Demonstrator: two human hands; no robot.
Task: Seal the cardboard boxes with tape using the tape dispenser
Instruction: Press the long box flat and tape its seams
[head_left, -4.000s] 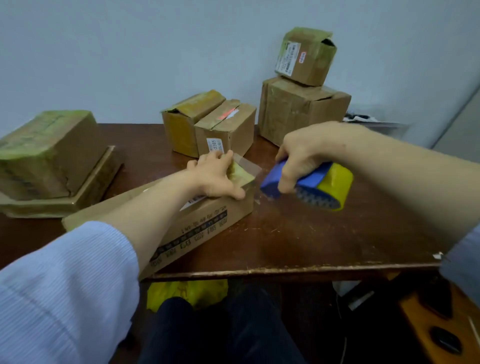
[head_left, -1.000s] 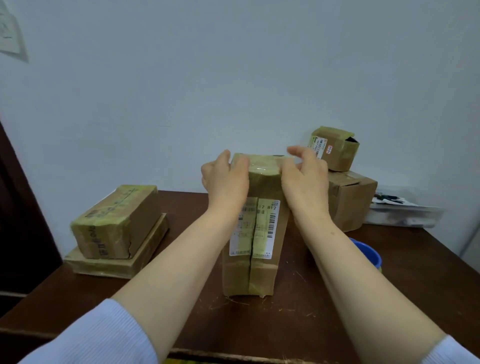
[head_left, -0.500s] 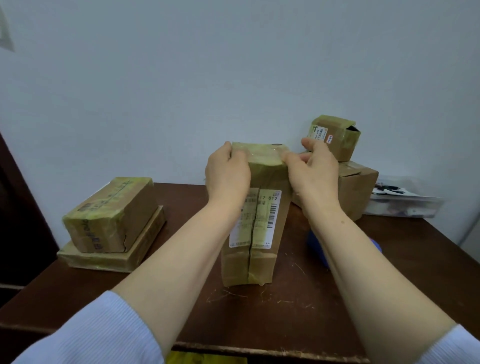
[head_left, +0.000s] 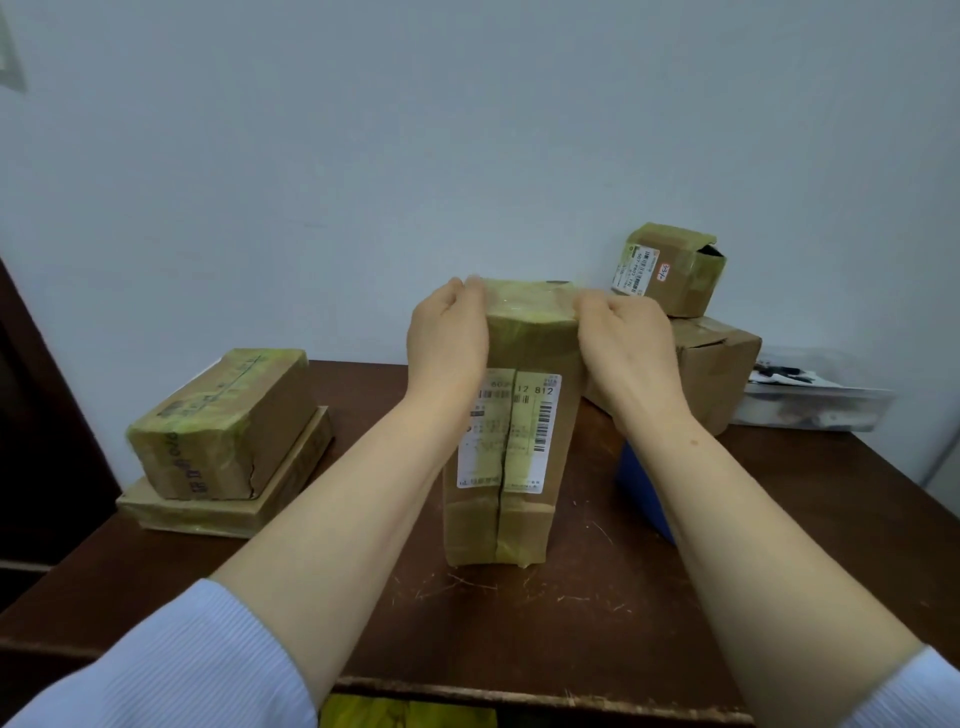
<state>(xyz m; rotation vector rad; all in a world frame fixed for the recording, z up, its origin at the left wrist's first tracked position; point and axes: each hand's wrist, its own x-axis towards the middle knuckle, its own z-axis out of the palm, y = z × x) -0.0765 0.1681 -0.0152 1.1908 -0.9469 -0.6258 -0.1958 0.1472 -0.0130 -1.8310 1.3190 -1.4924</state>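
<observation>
We're holding the upright cardboard box (head_left: 514, 457) on end near the middle of the tabletop (head_left: 519, 623). The left hand (head_left: 447, 332) and right hand (head_left: 623, 338) are each curling over one side of its top end, gripping it and, we're guessing, pressing the yellowish tape (head_left: 530, 306) down over the edges. The tape dispenser (head_left: 641, 488) is lying on the tabletop just right of the box. Only its blue body is showing behind the right forearm, and neither hand is touching it. The box is looking worn and creased. A shipping label (head_left: 511, 436) is sitting across the centre seam, a dark split is running down that seam to the bottom, and glossy tape bands are covering the top and bottom ends. We're judging this box as nearly sealed, though we can't tell whether the long seam is fully taped. At the left edge, the taped box (head_left: 223, 426) is sitting on a flat box (head_left: 223, 512), and both are looking done. At the back right, the small box (head_left: 670, 270) is showing a dark gap at its right end, and the larger box (head_left: 722, 369) under it is showing a lifting flap, so we're reading those two as left to do.
</observation>
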